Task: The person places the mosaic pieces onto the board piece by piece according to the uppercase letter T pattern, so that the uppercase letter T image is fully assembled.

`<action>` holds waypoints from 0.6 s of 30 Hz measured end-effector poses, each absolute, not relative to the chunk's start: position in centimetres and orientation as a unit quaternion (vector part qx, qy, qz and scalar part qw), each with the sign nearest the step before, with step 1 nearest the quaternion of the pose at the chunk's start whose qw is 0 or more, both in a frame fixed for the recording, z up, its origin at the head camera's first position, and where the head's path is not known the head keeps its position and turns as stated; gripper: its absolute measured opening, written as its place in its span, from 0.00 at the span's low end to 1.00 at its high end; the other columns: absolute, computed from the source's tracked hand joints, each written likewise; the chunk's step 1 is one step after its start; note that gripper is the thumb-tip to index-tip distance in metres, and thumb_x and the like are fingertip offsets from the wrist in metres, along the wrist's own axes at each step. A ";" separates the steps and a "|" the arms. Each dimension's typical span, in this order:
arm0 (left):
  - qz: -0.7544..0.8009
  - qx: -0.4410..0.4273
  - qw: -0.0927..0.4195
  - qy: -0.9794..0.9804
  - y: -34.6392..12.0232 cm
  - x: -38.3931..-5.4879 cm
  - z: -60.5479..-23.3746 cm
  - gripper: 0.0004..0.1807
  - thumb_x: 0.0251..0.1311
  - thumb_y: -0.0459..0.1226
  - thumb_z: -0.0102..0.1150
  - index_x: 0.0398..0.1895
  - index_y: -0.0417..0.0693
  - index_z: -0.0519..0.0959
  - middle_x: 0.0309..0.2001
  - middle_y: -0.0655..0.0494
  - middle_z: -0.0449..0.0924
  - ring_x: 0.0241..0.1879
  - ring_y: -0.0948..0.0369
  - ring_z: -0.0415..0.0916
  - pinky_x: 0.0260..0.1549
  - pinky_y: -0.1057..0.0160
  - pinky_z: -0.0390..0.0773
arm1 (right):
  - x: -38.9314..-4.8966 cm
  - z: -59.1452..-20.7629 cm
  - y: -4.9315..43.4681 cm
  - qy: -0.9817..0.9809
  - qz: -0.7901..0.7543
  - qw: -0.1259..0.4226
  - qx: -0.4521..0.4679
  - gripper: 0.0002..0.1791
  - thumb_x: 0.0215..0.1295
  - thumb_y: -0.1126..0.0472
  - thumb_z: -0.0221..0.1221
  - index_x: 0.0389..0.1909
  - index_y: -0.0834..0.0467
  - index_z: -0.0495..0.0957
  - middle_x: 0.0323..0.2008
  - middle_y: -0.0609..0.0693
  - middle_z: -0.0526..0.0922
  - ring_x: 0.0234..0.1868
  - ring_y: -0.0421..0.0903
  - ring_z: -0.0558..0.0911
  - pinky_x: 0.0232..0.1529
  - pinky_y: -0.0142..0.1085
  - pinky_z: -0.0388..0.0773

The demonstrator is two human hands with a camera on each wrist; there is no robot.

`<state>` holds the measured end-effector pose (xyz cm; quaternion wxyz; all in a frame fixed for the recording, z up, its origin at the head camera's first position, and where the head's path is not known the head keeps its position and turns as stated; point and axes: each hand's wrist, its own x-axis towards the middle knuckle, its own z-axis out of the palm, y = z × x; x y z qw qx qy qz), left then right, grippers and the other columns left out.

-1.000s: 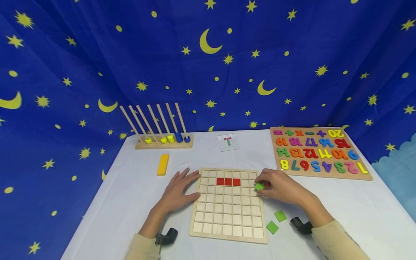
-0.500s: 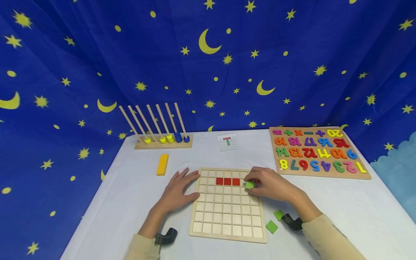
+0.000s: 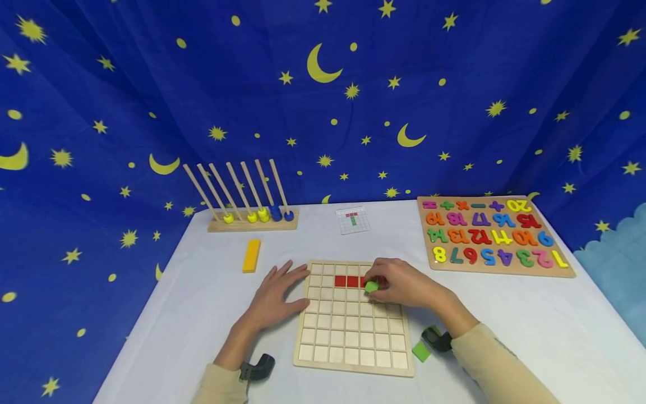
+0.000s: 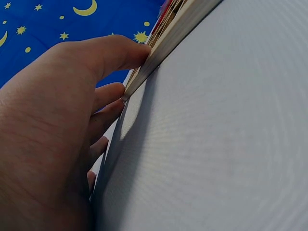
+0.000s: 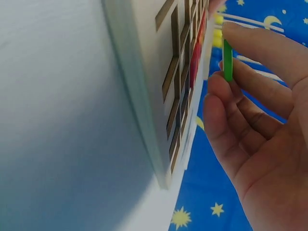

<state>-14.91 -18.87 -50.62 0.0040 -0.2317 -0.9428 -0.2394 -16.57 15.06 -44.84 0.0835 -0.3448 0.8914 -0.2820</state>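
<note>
A wooden grid board (image 3: 353,324) lies flat on the white table, with three red square tiles (image 3: 346,281) in a row near its far side. My left hand (image 3: 275,300) has its fingers spread, and the thumb and fingertips touch the board's left edge (image 4: 163,50). My right hand (image 3: 406,284) pinches a green square tile (image 3: 371,287) between thumb and fingers, over the board just right of the red row. In the right wrist view that green tile (image 5: 227,60) appears edge-on, above the board's surface. The rightmost red tile is partly covered by my right fingers.
Another green tile (image 3: 421,351) lies right of the board, beside the black wrist camera (image 3: 437,338). A pattern card (image 3: 353,230) lies beyond the board. A peg abacus (image 3: 252,225) and yellow block (image 3: 251,256) stand back left, a number puzzle board (image 3: 497,272) back right.
My right hand has moved left with the green tile, from the board's right edge to beside the red row. Its wrist camera now hides one loose green tile. My left hand stays put.
</note>
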 end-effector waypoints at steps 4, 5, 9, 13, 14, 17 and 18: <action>-0.244 -0.234 0.008 -0.941 -18.9 -14.9 -50.5 0.36 0.56 0.58 0.61 0.69 0.61 0.68 0.70 0.71 0.60 0.73 0.58 0.44 0.71 0.53 0.38 | -16.8 -44.8 14.2 0.888 -0.279 0.083 -0.356 0.14 0.56 0.54 0.69 0.42 0.52 0.84 0.33 0.38 0.77 0.31 0.37 0.74 0.32 0.31 0.75; -0.245 -0.236 0.009 -0.940 -18.9 -14.9 -50.5 0.36 0.56 0.58 0.61 0.68 0.61 0.68 0.70 0.71 0.60 0.73 0.58 0.45 0.71 0.52 0.39 | -16.8 -44.9 14.0 0.887 -0.278 0.085 -0.358 0.14 0.56 0.54 0.69 0.43 0.52 0.84 0.34 0.38 0.77 0.31 0.37 0.75 0.33 0.32 0.75; -0.246 -0.237 0.009 -0.940 -18.8 -14.9 -50.4 0.36 0.56 0.58 0.61 0.68 0.61 0.68 0.70 0.70 0.60 0.73 0.57 0.45 0.70 0.51 0.40 | -17.0 -45.1 13.2 0.888 -0.267 0.092 -0.363 0.15 0.55 0.53 0.69 0.43 0.51 0.84 0.34 0.37 0.77 0.31 0.37 0.75 0.34 0.32 0.74; -0.243 -0.234 0.009 -0.941 -18.9 -14.8 -50.4 0.36 0.56 0.58 0.61 0.68 0.61 0.68 0.70 0.70 0.60 0.73 0.58 0.46 0.70 0.52 0.40 | -17.1 -45.3 12.5 0.888 -0.256 0.090 -0.371 0.15 0.55 0.52 0.69 0.43 0.51 0.84 0.35 0.38 0.77 0.31 0.37 0.74 0.34 0.32 0.74; -0.243 -0.233 0.009 -0.941 -18.9 -14.7 -50.3 0.36 0.56 0.58 0.61 0.68 0.61 0.68 0.70 0.70 0.60 0.73 0.58 0.46 0.70 0.52 0.39 | -17.1 -45.3 12.4 0.887 -0.255 0.090 -0.373 0.15 0.55 0.53 0.69 0.43 0.52 0.84 0.35 0.38 0.77 0.31 0.37 0.74 0.34 0.32 0.74; -0.244 -0.232 0.007 -0.942 -18.8 -14.7 -50.3 0.36 0.56 0.57 0.61 0.68 0.61 0.68 0.70 0.70 0.60 0.73 0.58 0.45 0.70 0.52 0.39 | -17.1 -45.3 12.0 0.885 -0.257 0.096 -0.376 0.14 0.56 0.54 0.69 0.43 0.53 0.84 0.35 0.39 0.77 0.31 0.38 0.74 0.34 0.32 0.74; -0.244 -0.231 0.007 -0.942 -18.8 -14.7 -50.2 0.36 0.56 0.57 0.61 0.68 0.61 0.68 0.70 0.70 0.60 0.73 0.58 0.45 0.70 0.52 0.39 | -17.1 -45.2 11.9 0.885 -0.257 0.098 -0.376 0.14 0.55 0.54 0.69 0.43 0.53 0.84 0.35 0.39 0.77 0.31 0.38 0.74 0.34 0.32 0.74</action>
